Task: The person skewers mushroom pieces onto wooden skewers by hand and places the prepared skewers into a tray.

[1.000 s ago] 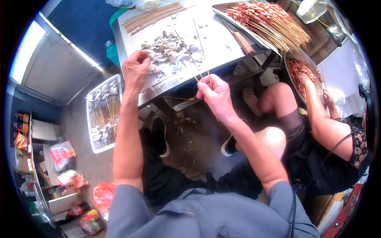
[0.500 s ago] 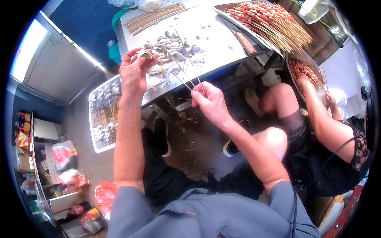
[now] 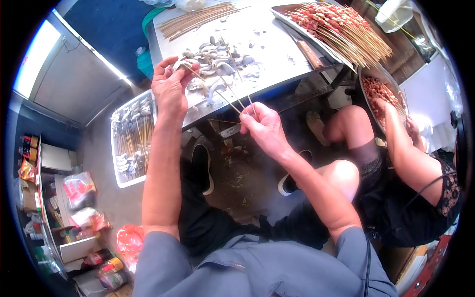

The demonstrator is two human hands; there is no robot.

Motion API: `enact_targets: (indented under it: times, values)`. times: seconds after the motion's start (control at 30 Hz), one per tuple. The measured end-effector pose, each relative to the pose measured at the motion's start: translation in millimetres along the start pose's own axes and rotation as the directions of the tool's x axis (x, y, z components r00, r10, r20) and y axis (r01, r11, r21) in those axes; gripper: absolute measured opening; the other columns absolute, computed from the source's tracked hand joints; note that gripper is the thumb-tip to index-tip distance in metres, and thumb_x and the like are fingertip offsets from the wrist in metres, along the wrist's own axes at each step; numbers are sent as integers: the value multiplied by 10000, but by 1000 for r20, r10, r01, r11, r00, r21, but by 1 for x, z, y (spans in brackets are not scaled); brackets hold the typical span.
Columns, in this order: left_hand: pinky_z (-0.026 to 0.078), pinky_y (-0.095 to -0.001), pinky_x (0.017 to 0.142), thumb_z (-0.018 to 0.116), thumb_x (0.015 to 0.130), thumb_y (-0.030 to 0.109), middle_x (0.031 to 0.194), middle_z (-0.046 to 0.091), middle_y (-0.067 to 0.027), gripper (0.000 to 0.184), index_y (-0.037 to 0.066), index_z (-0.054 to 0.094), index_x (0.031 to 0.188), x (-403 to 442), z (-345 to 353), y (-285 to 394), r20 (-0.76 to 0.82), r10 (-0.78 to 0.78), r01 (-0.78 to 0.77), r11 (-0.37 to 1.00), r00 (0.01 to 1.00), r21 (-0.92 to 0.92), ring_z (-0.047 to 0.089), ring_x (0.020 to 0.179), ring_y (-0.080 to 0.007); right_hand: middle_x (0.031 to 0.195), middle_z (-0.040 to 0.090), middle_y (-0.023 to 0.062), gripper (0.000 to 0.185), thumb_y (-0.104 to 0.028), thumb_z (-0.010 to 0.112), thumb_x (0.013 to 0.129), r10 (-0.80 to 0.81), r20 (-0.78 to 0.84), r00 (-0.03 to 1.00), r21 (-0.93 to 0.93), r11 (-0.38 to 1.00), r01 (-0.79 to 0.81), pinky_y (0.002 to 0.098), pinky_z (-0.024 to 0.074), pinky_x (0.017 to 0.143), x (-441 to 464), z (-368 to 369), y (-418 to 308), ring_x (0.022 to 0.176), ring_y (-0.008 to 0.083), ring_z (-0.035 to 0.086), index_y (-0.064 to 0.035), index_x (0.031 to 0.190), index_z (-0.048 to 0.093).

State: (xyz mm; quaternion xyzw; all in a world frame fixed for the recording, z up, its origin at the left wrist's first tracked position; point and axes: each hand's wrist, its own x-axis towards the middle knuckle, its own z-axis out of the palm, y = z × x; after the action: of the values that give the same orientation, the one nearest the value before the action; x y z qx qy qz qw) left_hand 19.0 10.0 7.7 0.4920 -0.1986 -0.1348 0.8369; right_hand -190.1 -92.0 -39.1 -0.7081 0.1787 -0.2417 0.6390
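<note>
My right hand [image 3: 264, 129] is closed around the lower ends of a few thin wooden skewers [image 3: 228, 102], which fan out over the table edge. One of them runs up to my left hand [image 3: 169, 88], whose thumb and fingers pinch a pale grey-white slice [image 3: 182, 65] at its tip. The slice looks like mushroom, but its kind is not certain. A loose heap of similar slices [image 3: 217, 57] lies on the white table [image 3: 269, 54] just beyond both hands. To the left, a white tray [image 3: 118, 168] holds finished skewers of these slices.
Bare sticks [image 3: 198, 21] lie at the table's back. A tray [image 3: 280, 15] piled with red meat skewers [image 3: 341, 29] stands back right, beside a wooden-handled knife [image 3: 309, 54]. Another person's hand [image 3: 383, 106] is in a bowl of meat pieces [image 3: 376, 89] at right. Cluttered shelves [image 3: 79, 250] stand left.
The view has shifted slightly. Both hands keep their hold on the slice and the skewers, with hardly any movement. The other person's hand at the bowl has moved a little.
</note>
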Motion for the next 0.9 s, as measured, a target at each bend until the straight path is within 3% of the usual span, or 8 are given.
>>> enact_targets:
  times: [0.27,0.37,0.43,0.53,0.87,0.9]
  values:
    - [610,-400,867,484,911,-116,1063,639,-263,239,-14,487,1126,-5,5,4,67,32,-28,998,997,-64,687,971,-370,637,630,22,108,-104,613,909,10,0,1000,36,999,-10,242,436,522,-1,-1,-1,566,63,562,-13,851,606]
    - [573,-438,926,475,893,-77,1082,631,-278,241,-24,483,1128,-7,7,10,129,48,-33,993,991,-118,669,1011,-390,637,630,22,113,-109,610,911,3,-7,1000,46,999,-2,241,435,522,0,-1,-1,570,64,564,-12,853,607]
    - [530,-473,972,462,884,-19,1108,623,-291,228,-31,499,1109,-8,7,15,181,19,27,968,983,-248,653,1037,-404,638,630,23,115,-112,609,912,0,-12,1000,52,999,0,241,433,522,0,-1,-1,572,65,565,-12,855,608]
    - [514,-483,983,458,904,26,1126,621,-290,196,-35,520,1079,-6,6,19,166,-17,62,961,986,-269,649,1044,-404,640,632,23,116,-113,610,913,-3,-11,1000,26,1000,3,238,426,518,0,-2,-3,578,62,566,-12,856,609]
    - [526,-443,952,454,903,30,1111,637,-275,165,-37,565,1006,-7,2,12,177,-65,84,991,982,-105,658,1031,-368,639,630,21,116,-109,604,918,9,-12,1000,49,999,-9,232,432,522,-1,-3,-4,571,58,556,-12,856,608]
    - [526,-418,932,459,902,46,1103,644,-264,167,-38,581,981,-8,1,11,292,-93,124,988,952,-88,655,1030,-345,640,629,21,117,-109,602,921,3,-20,1000,54,999,-2,231,435,525,-1,-4,-3,570,59,556,-12,854,607]
